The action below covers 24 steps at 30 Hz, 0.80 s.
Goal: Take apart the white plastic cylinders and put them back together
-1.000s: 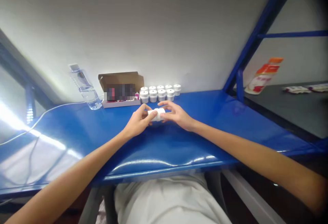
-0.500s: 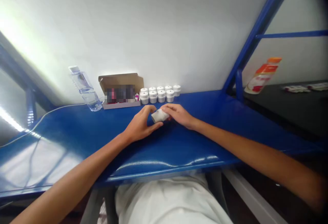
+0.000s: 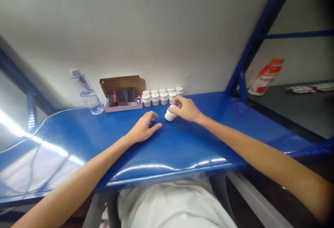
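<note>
Between the fingers and thumb of my right hand (image 3: 187,108) is a small white lidded jar (image 3: 170,114), held slightly tilted just above the blue table (image 3: 167,148). My left hand (image 3: 144,127) rests near the table surface to the left of that jar, its thumb and fingers apart and nothing in them. Behind both hands, several similar white jars (image 3: 155,99) stand upright in two rows by the wall. Part of the held jar's top is covered by my fingers.
Left of the rows lies an opened cardboard box (image 3: 122,108) with blurred contents. A tilted-looking clear water bottle (image 3: 90,96) stands beside it, near a white cable (image 3: 60,109). On a dark surface at right is an orange-capped bottle (image 3: 266,76). Blue metal posts (image 3: 257,37) flank the table.
The white jar has left the space between my two hands. My right hand has carried it right and turned it more upright; my left hand has let go.
</note>
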{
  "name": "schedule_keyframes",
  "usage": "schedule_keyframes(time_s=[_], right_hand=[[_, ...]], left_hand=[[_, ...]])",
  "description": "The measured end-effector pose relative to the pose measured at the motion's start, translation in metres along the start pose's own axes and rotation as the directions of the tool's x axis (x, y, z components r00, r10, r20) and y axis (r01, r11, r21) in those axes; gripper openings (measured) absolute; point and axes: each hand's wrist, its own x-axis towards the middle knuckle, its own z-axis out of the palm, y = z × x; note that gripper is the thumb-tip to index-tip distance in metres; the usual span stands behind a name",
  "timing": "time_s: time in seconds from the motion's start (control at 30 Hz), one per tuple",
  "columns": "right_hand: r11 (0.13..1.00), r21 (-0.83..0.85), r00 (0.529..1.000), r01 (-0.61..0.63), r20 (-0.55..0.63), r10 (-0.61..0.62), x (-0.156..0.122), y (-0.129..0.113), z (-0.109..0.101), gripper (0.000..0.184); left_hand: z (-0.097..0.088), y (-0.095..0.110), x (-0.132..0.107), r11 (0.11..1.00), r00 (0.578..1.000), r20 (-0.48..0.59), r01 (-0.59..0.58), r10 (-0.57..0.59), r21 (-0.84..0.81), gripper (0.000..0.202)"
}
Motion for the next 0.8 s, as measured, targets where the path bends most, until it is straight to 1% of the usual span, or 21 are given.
schedule_keyframes(time_s=[0.03, 0.07, 0.1, 0.2, 0.3, 0.37, 0.5, 0.6, 0.67, 0.73, 0.8], right_hand=[[0.993, -0.116, 0.999, 0.006, -0.049, -0.012, 0.007, 0.011, -0.008, 0.027], [0.981, -0.195, 0.998, -0.004, -0.069, -0.01, 0.013, 0.023, -0.017, 0.025], [0.972, -0.232, 0.998, -0.019, -0.069, 0.003, 0.019, 0.036, -0.024, 0.024], [0.977, -0.201, 0.988, -0.077, -0.144, 0.048, 0.031, 0.07, -0.035, 0.031], [0.987, -0.074, 0.972, -0.144, -0.197, 0.127, 0.035, 0.089, -0.031, 0.036], [0.985, -0.081, 0.97, -0.151, -0.202, 0.132, 0.035, 0.094, -0.026, 0.031], [0.974, -0.222, 0.983, -0.055, -0.182, 0.014, 0.036, 0.096, -0.021, 0.017], [0.975, -0.219, 0.991, -0.028, -0.133, -0.002, 0.035, 0.099, -0.02, 0.01], [0.975, -0.219, 0.993, -0.032, -0.115, 0.007, 0.033, 0.098, -0.019, 0.011], [0.973, -0.231, 0.994, -0.023, -0.109, -0.003, 0.031, 0.093, -0.018, 0.012], [0.971, -0.237, 0.996, 0.032, -0.077, -0.051, 0.026, 0.083, -0.016, 0.017]], left_hand=[[0.0, -0.003, 0.0, 1.0, 1.0, 0.016, 0.0, 0.0, 0.026, 0.033], [-0.001, -0.006, 0.0, 0.999, 0.999, 0.035, -0.007, 0.006, 0.05, 0.032], [-0.002, -0.007, 0.0, 0.997, 0.998, 0.06, -0.021, 0.017, 0.072, 0.032], [-0.005, -0.005, -0.001, 0.991, 0.993, 0.112, -0.061, 0.048, 0.119, 0.031], [-0.007, -0.003, -0.001, 0.988, 0.991, 0.118, -0.075, 0.059, 0.133, 0.03], [-0.008, -0.004, -0.001, 0.987, 0.993, 0.111, -0.062, 0.045, 0.149, 0.031], [-0.008, -0.005, 0.0, 0.981, 0.995, 0.102, -0.014, -0.006, 0.193, 0.033], [-0.008, -0.004, -0.001, 0.975, 0.993, 0.116, -0.001, -0.025, 0.221, 0.034], [-0.009, -0.005, -0.001, 0.964, 0.992, 0.114, 0.015, -0.046, 0.265, 0.038], [-0.01, -0.01, 0.0, 0.943, 0.993, 0.089, 0.039, -0.072, 0.33, 0.042], [-0.013, -0.017, 0.001, 0.92, 0.994, 0.045, 0.076, -0.102, 0.385, 0.046]])
